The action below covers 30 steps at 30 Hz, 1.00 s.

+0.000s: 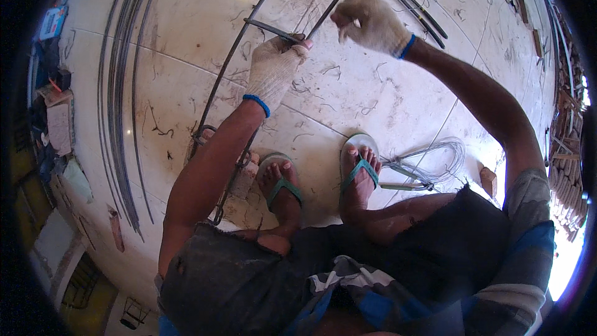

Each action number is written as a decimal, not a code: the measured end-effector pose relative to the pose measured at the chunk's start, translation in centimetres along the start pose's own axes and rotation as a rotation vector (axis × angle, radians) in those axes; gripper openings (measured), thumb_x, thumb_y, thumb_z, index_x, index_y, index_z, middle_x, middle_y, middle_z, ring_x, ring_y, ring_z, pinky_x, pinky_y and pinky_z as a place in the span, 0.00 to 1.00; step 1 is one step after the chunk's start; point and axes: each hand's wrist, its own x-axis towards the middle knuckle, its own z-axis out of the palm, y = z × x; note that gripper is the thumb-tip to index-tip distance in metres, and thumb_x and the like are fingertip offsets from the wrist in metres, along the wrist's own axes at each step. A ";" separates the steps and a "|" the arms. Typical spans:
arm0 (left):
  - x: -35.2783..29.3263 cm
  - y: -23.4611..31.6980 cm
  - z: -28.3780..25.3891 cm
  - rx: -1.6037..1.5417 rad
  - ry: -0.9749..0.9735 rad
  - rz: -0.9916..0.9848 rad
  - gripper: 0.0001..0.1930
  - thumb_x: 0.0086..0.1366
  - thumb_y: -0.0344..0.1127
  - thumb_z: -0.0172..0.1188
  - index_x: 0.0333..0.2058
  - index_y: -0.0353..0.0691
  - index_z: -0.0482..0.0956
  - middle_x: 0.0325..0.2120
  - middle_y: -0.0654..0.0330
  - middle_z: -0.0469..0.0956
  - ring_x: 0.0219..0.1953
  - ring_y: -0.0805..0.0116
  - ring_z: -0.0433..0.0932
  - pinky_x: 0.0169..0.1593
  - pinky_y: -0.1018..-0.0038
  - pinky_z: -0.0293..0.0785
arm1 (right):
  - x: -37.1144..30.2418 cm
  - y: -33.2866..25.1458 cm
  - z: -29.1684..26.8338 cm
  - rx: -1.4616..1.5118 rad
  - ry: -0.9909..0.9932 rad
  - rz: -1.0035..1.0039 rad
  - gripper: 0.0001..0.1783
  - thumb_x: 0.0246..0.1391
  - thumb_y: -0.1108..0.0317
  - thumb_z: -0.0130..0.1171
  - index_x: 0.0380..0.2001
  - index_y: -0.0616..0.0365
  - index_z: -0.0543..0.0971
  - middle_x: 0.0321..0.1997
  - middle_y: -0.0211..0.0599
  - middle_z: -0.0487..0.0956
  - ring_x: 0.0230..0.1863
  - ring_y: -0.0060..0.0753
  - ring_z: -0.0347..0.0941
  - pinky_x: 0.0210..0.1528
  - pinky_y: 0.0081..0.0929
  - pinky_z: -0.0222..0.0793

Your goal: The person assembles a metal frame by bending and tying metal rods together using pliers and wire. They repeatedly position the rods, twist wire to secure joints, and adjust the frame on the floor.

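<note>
A long frame of dark steel reinforcing bars (233, 56), joined by square stirrups (270, 28), runs from the top of the view down past my left knee. My left hand (273, 65), in a cream knitted glove with a blue cuff, is closed around the frame where a stirrup meets the right-hand bar. Just right of that bar, my right hand (372, 23) is raised, gloved alike. Its fingers are curled in, thumb toward forefinger; anything between them is too small to make out.
Long-handled pincers (418, 15) lie at upper right. A loose coil of thin wire (444, 155) is beside my right sandal, near a brick piece (488, 182). Several long steel rods (118, 87) lie at left. Bricks (242, 177) sit under the frame's near end. Wire scraps litter the tiles.
</note>
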 end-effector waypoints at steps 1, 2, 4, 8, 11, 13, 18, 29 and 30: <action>0.0 0.0 0.2 -0.013 0.010 -0.007 0.09 0.67 0.36 0.73 0.40 0.37 0.87 0.26 0.71 0.79 0.25 0.83 0.69 0.29 0.82 0.63 | -1.2 0.1 0.5 -0.034 -0.015 -0.055 0.16 0.64 0.58 0.60 0.49 0.50 0.87 0.44 0.40 0.86 0.47 0.43 0.81 0.51 0.43 0.77; -0.1 0.0 0.4 -0.020 0.021 -0.013 0.08 0.68 0.35 0.72 0.41 0.37 0.87 0.26 0.71 0.79 0.25 0.84 0.69 0.30 0.82 0.62 | -2.1 -0.3 1.9 -0.125 0.018 0.020 0.22 0.62 0.59 0.61 0.59 0.48 0.82 0.51 0.42 0.84 0.52 0.47 0.78 0.53 0.45 0.76; -0.3 0.3 0.5 0.004 0.033 -0.030 0.08 0.68 0.34 0.71 0.41 0.37 0.88 0.25 0.71 0.79 0.25 0.84 0.68 0.30 0.82 0.62 | -2.1 -0.5 3.7 -0.180 -0.008 0.070 0.26 0.62 0.59 0.61 0.64 0.45 0.78 0.54 0.41 0.81 0.56 0.47 0.76 0.55 0.47 0.75; -1.0 1.6 0.3 0.093 0.037 -0.045 0.07 0.68 0.34 0.71 0.40 0.37 0.88 0.24 0.72 0.78 0.25 0.83 0.68 0.31 0.81 0.62 | -0.4 -0.4 5.4 -0.140 0.004 -0.278 0.22 0.61 0.57 0.63 0.59 0.41 0.81 0.52 0.37 0.79 0.56 0.46 0.75 0.54 0.47 0.73; -0.6 0.7 0.5 0.061 0.036 0.032 0.07 0.68 0.34 0.71 0.39 0.37 0.87 0.25 0.73 0.77 0.26 0.83 0.68 0.31 0.81 0.63 | 0.1 -0.4 6.1 -0.187 0.073 -0.391 0.18 0.55 0.57 0.67 0.51 0.36 0.83 0.52 0.34 0.78 0.53 0.45 0.74 0.50 0.45 0.71; -0.1 -0.3 0.4 0.032 0.022 0.068 0.07 0.68 0.34 0.71 0.40 0.37 0.87 0.25 0.73 0.77 0.27 0.83 0.68 0.32 0.81 0.63 | -0.5 -1.0 5.9 -0.262 0.017 -0.300 0.18 0.53 0.58 0.68 0.48 0.37 0.84 0.51 0.34 0.78 0.54 0.45 0.74 0.49 0.46 0.72; -0.6 0.4 0.0 0.091 -0.011 0.021 0.10 0.68 0.34 0.71 0.44 0.36 0.86 0.29 0.71 0.79 0.31 0.83 0.70 0.34 0.81 0.66 | -2.7 -2.9 3.1 -0.188 0.021 -0.252 0.15 0.47 0.60 0.72 0.40 0.42 0.84 0.50 0.34 0.78 0.52 0.45 0.75 0.49 0.46 0.72; -1.9 0.4 -0.5 0.303 0.015 0.150 0.13 0.71 0.35 0.69 0.47 0.32 0.85 0.32 0.67 0.82 0.33 0.80 0.72 0.38 0.79 0.70 | -2.3 -9.1 -1.3 0.034 -0.240 0.109 0.16 0.51 0.59 0.67 0.41 0.55 0.82 0.36 0.47 0.85 0.44 0.56 0.83 0.46 0.52 0.77; -2.1 0.4 -0.6 0.375 0.026 0.155 0.13 0.71 0.35 0.68 0.48 0.31 0.85 0.32 0.67 0.82 0.33 0.80 0.73 0.38 0.79 0.71 | -2.5 -9.2 -1.2 0.035 -0.238 0.133 0.17 0.51 0.58 0.67 0.41 0.55 0.82 0.36 0.47 0.85 0.43 0.55 0.83 0.47 0.51 0.77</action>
